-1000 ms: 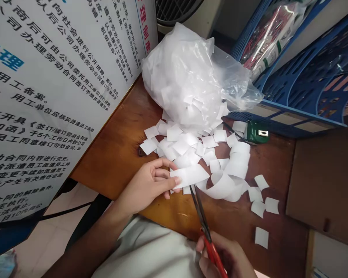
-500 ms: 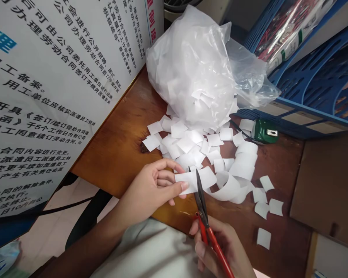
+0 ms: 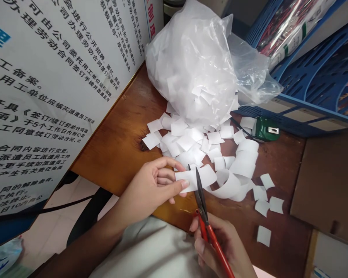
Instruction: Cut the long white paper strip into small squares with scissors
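Note:
A white paper strip (image 3: 207, 175) is pinched at its left end between the thumb and fingers of my left hand (image 3: 159, 183). The strip curls away to the right and down onto the table. My right hand (image 3: 220, 243) grips red-handled scissors (image 3: 201, 200). Their dark blades are parted and straddle the strip, just right of my left thumb. Beyond my hands lies a heap of small cut paper pieces (image 3: 185, 143). Several more loose paper pieces (image 3: 261, 206) lie on the right.
A clear plastic bag (image 3: 191, 58) full of paper pieces stands behind the heap on the wooden table (image 3: 116, 146). A green tape measure or similar case (image 3: 266, 129) sits near blue file racks (image 3: 316, 104). A printed board (image 3: 60, 88) borders the left, a brown box (image 3: 327, 185) the right.
The view has shifted very slightly. Both hands, the scissors and the paper strip hold nearly the same position.

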The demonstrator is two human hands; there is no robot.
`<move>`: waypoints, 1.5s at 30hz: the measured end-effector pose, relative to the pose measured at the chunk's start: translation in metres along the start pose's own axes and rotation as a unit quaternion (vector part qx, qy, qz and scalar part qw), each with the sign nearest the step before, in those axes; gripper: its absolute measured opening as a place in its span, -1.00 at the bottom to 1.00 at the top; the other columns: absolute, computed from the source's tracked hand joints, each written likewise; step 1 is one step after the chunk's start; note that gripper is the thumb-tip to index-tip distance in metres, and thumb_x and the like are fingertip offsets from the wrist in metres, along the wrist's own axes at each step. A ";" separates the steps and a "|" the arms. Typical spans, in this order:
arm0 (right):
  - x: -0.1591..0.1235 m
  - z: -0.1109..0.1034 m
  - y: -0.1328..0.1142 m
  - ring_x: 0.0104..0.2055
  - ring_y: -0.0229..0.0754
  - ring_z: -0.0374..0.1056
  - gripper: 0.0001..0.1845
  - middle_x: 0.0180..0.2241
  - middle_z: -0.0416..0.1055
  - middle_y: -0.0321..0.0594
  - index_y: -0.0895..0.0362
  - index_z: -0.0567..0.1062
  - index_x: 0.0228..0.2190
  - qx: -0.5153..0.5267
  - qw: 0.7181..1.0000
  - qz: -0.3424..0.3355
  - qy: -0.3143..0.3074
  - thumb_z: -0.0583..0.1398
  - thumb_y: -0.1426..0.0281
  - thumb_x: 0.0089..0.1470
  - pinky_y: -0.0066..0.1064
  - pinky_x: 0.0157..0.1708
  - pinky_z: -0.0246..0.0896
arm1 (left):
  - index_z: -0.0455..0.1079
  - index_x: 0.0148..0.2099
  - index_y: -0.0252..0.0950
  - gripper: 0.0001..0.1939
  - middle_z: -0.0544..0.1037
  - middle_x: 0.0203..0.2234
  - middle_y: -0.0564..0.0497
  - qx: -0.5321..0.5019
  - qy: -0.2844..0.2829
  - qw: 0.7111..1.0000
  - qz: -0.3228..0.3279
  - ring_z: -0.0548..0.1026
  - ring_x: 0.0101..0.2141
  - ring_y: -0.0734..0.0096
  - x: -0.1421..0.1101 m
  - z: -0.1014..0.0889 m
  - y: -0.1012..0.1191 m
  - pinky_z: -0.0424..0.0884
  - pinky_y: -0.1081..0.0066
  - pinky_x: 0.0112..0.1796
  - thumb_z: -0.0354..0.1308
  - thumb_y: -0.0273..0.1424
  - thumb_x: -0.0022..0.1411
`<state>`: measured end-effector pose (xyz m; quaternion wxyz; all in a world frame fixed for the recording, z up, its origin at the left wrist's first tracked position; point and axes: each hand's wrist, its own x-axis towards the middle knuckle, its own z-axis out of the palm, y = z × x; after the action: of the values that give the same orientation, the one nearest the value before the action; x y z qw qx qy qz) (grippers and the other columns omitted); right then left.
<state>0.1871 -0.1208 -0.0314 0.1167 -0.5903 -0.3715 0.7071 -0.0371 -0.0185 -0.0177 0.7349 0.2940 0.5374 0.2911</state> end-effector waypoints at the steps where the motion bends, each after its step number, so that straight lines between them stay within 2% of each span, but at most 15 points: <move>1: 0.000 0.000 0.000 -0.41 -0.26 0.29 -0.48 -0.30 0.35 -0.13 0.17 0.46 -0.12 0.000 1.000 0.000 0.002 0.21 -0.03 0.17 -0.43 -0.43 0.31 | 0.40 -0.11 -0.28 -0.75 0.61 -0.48 0.04 0.003 0.001 1.000 -0.001 0.64 -0.41 0.40 0.000 0.000 0.000 0.49 0.60 -0.48 0.36 -0.33 0.23; 5: 0.002 0.002 -0.002 -0.42 -0.25 0.29 -0.48 -0.34 0.35 -0.15 0.17 0.47 -0.16 0.001 1.000 -0.007 0.015 0.22 -0.05 0.15 -0.45 -0.45 0.30 | 0.40 -0.12 -0.27 -0.76 0.63 -0.48 0.04 0.009 0.001 1.000 -0.005 0.64 -0.41 0.41 0.000 0.000 0.000 0.49 0.60 -0.47 0.36 -0.34 0.23; 11: 0.007 0.006 -0.005 -0.57 -0.34 0.20 -0.43 -0.51 0.27 -0.27 0.19 0.45 -0.29 0.039 0.999 -0.018 -0.010 0.20 -0.11 0.12 -0.49 -0.54 0.21 | 0.40 -0.13 -0.27 -0.76 0.63 -0.47 0.05 0.019 0.005 1.000 -0.011 0.64 -0.40 0.41 0.000 0.000 0.001 0.48 0.60 -0.47 0.36 -0.35 0.22; 16: 0.007 0.007 -0.005 -0.58 -0.35 0.23 -0.40 -0.50 0.28 -0.29 0.19 0.43 -0.27 0.071 0.997 0.007 -0.015 0.24 -0.13 0.07 -0.49 -0.55 0.22 | 0.39 -0.12 -0.27 -0.76 0.62 -0.47 0.05 0.022 0.002 1.000 -0.013 0.64 -0.39 0.41 0.002 0.000 0.001 0.47 0.59 -0.46 0.35 -0.34 0.23; 23: 0.010 0.008 -0.007 -0.60 -0.42 0.15 -0.40 -0.50 0.25 -0.32 0.19 0.41 -0.35 0.118 0.992 0.026 -0.041 0.30 -0.12 0.01 -0.53 -0.59 0.23 | 0.38 -0.11 -0.27 -0.74 0.62 -0.47 0.03 0.016 0.002 1.000 -0.013 0.65 -0.36 0.36 0.003 0.000 -0.003 0.49 0.57 -0.46 0.35 -0.33 0.23; 26: 0.011 0.007 -0.003 -0.57 -0.42 0.14 -0.42 -0.47 0.26 -0.31 0.19 0.41 -0.33 0.139 0.989 0.021 -0.046 0.32 -0.09 0.02 -0.54 -0.58 0.25 | 0.38 -0.11 -0.27 -0.75 0.61 -0.47 0.04 0.016 0.002 1.000 -0.012 0.65 -0.36 0.36 0.004 0.000 -0.004 0.48 0.58 -0.46 0.35 -0.33 0.24; 29: 0.010 0.007 0.005 -0.59 -0.43 0.16 -0.45 -0.46 0.25 -0.32 0.20 0.42 -0.32 0.147 0.988 0.018 -0.050 0.30 -0.07 0.06 -0.56 -0.60 0.19 | 0.37 -0.11 -0.27 -0.75 0.61 -0.47 0.04 0.018 -0.001 1.000 -0.010 0.65 -0.36 0.37 0.006 0.000 -0.005 0.47 0.58 -0.46 0.34 -0.33 0.25; 35: 0.010 0.008 0.003 -0.63 -0.42 0.21 -0.44 -0.53 0.22 -0.34 0.21 0.39 -0.36 0.103 0.994 0.034 -0.033 0.26 -0.08 0.11 -0.57 -0.62 0.06 | 0.37 -0.10 -0.28 -0.74 0.60 -0.48 0.03 0.026 0.001 1.000 -0.011 0.65 -0.35 0.36 0.006 0.001 -0.005 0.45 0.59 -0.47 0.34 -0.32 0.25; 41: 0.010 0.014 -0.010 -0.70 -0.40 0.13 -0.34 -0.70 0.14 -0.40 0.18 0.31 -0.46 0.075 0.993 0.086 -0.018 0.27 -0.19 -0.01 -0.58 -0.66 -0.06 | 0.37 -0.09 -0.28 -0.73 0.63 -0.45 0.02 0.032 0.004 0.999 -0.014 0.62 -0.39 0.40 0.007 0.003 -0.006 0.47 0.57 -0.44 0.34 -0.30 0.25; 43: 0.010 0.013 -0.010 -0.71 -0.39 0.12 -0.32 -0.69 0.14 -0.40 0.17 0.30 -0.47 0.060 0.993 0.100 -0.008 0.27 -0.23 -0.04 -0.56 -0.68 -0.07 | 0.37 -0.09 -0.28 -0.71 0.63 -0.45 0.02 0.039 0.002 0.999 -0.012 0.62 -0.39 0.39 0.006 0.003 -0.005 0.46 0.56 -0.45 0.34 -0.28 0.25; 45: 0.010 0.010 -0.008 -0.68 -0.37 0.16 -0.36 -0.64 0.17 -0.37 0.15 0.31 -0.47 0.020 0.996 0.084 0.025 0.24 -0.20 0.01 -0.53 -0.66 0.01 | 0.38 -0.07 -0.26 -0.70 0.65 -0.44 0.01 0.060 0.014 0.998 0.004 0.60 -0.41 0.39 0.004 0.000 -0.002 0.45 0.54 -0.45 0.33 -0.25 0.25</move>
<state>0.1727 -0.1133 -0.0338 0.0776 -0.6344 -0.3036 0.7066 -0.0362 -0.0163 -0.0218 0.7068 0.3358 0.5633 0.2653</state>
